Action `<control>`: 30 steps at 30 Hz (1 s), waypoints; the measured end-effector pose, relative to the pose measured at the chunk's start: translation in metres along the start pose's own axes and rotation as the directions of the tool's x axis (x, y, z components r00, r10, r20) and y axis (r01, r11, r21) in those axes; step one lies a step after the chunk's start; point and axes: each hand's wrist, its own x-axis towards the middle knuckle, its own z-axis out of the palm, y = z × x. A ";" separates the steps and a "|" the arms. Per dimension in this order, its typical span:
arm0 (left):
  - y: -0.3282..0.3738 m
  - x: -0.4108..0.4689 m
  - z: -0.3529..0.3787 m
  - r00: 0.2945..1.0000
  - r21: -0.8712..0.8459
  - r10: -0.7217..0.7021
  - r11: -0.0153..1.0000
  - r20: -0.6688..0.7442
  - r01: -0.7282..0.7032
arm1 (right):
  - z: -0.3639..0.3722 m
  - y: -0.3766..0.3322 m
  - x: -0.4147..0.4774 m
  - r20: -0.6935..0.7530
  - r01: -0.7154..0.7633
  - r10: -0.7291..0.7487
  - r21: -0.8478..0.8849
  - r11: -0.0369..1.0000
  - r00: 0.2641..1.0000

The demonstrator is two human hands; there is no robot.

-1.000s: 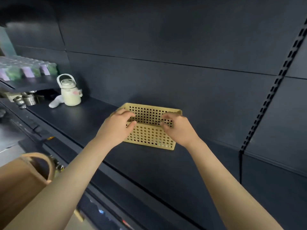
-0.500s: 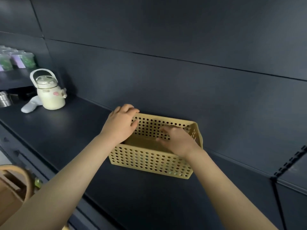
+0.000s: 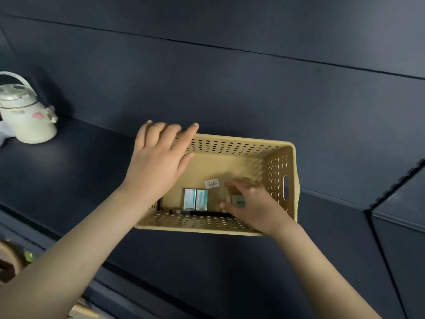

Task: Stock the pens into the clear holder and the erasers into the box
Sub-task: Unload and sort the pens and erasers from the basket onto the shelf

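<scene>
Green-and-white eraser sits pinched in the right hand, low inside the yellow perforated basket. The left hand rests straight-fingered on its far rim. Two more erasers and a black pen lie on the basket floor, on a dark shelf.

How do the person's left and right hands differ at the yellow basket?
Place: the left hand is on the yellow basket's far rim; the right hand is down inside it. Pose: the left hand's fingers lie straight; the right hand's are curled. Load: the left hand holds nothing; the right hand seems to pinch an eraser. Both are at the same basket.
</scene>
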 end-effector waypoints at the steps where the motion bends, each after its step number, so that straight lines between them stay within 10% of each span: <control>1: -0.004 0.000 0.000 1.000 0.005 0.012 1.000 -0.019 -0.012 | 0.002 -0.001 -0.002 -0.012 -0.016 0.016 -0.008 1.000 1.000; 30: -0.031 -0.001 0.017 0.969 0.008 0.081 0.997 -0.234 -0.081 | 0.034 -0.054 0.040 0.195 0.089 -0.086 -0.004 0.996 0.977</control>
